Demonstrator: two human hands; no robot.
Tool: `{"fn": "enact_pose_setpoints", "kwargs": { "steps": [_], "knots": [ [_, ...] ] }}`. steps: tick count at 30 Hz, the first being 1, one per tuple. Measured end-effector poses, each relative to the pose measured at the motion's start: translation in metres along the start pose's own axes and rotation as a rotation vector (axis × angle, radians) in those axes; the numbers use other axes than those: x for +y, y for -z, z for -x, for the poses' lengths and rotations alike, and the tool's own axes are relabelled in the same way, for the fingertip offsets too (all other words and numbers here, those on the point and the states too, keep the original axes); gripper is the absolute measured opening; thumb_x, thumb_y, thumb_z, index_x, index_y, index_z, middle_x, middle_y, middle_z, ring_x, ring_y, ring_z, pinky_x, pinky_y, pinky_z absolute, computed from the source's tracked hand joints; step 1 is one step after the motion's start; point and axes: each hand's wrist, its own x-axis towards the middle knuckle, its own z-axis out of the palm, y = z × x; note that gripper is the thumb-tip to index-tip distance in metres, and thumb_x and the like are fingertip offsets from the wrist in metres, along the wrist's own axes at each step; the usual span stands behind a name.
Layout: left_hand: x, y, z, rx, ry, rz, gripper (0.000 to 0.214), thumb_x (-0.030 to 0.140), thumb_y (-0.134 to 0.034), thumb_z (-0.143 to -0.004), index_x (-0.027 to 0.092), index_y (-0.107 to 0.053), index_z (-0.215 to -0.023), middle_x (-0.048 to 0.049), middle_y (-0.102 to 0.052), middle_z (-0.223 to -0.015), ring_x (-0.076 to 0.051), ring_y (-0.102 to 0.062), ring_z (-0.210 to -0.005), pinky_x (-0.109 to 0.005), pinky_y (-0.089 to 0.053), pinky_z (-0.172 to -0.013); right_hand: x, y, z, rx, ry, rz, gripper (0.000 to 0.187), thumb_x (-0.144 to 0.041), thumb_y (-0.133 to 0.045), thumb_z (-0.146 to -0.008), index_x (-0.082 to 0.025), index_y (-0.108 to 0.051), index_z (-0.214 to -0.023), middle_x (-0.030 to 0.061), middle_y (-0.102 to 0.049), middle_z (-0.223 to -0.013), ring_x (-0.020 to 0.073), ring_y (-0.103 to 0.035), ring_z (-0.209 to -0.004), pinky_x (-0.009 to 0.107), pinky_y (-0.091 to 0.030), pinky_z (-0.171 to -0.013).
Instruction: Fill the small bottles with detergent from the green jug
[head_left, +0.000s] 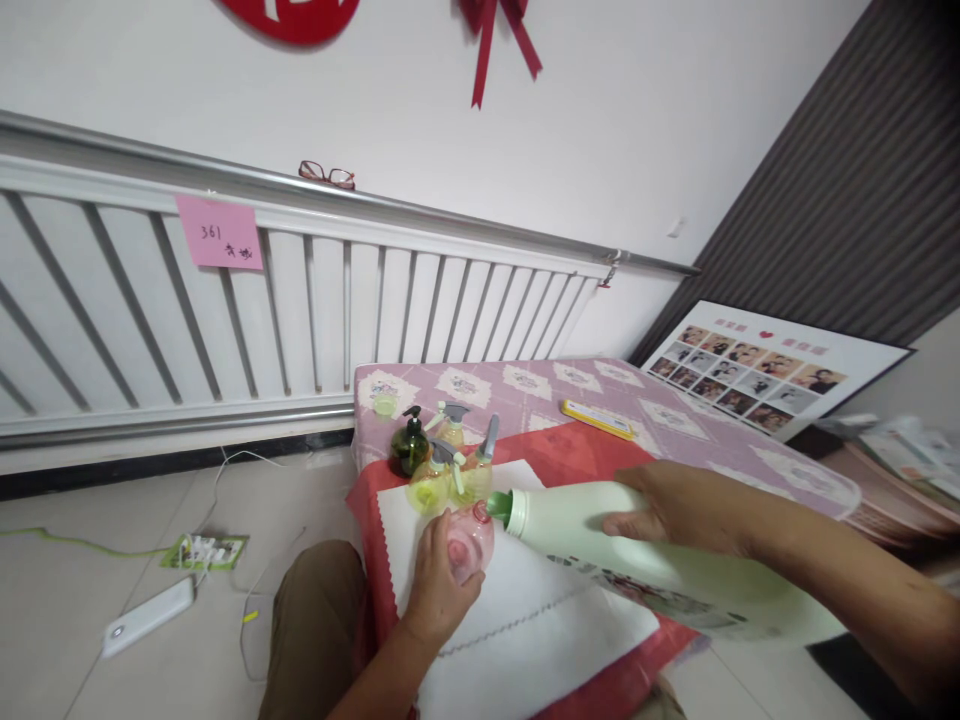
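Note:
My left hand (441,588) is wrapped round a small clear pink bottle (474,540), its uncapped neck turned toward the right. In my right hand (664,505) is a large pale green jug (720,590), tipped on its side and gripped from above. The jug's green spout (498,505) meets or nearly meets the pink bottle's mouth; whether liquid flows cannot be made out. Just behind stand a dark green pump bottle (410,445) and several clear yellowish spray bottles (431,488), with a grey-handled tool (490,438) upright among them.
A white sheet (525,640) and a red cloth (585,455) cover part of the patterned tablecloth (517,385). A yellow-edged packet (598,419) lies at the back, a small green cap (385,405) at the far left. Beyond is a white radiator (420,300); a power strip (204,552) sits on the floor.

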Motion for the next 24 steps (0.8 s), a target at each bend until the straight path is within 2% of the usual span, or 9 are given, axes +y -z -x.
{"fn": "enact_pose_setpoints", "kwargs": {
  "steps": [13,24],
  "knots": [
    [-0.0005,0.0001,-0.0005,-0.007,-0.021,-0.044,0.082,0.017,-0.063,-0.063,0.014,-0.029,-0.137,-0.0157,-0.043,-0.136,-0.03,-0.039,-0.129,-0.045,-0.033,-0.109,0.0023,-0.0003,-0.0022,-0.011,-0.034,0.026,0.039,-0.059,-0.054,-0.075,-0.02,-0.062,-0.079,0.0095,-0.071,-0.087,0.028,-0.065,-0.078,0.032,-0.041,-0.061],
    [-0.0029,-0.0017,0.0005,0.015,-0.035,-0.058,0.084,0.016,-0.065,-0.062,0.017,-0.029,-0.138,-0.0155,-0.043,-0.136,-0.031,-0.041,-0.129,-0.046,-0.035,-0.108,-0.001,0.0003,0.001,-0.01,-0.021,0.03,0.038,-0.056,-0.053,-0.077,-0.018,-0.061,-0.08,0.0102,-0.07,-0.086,0.0272,-0.065,-0.076,0.033,-0.041,-0.061]
  ]
}}
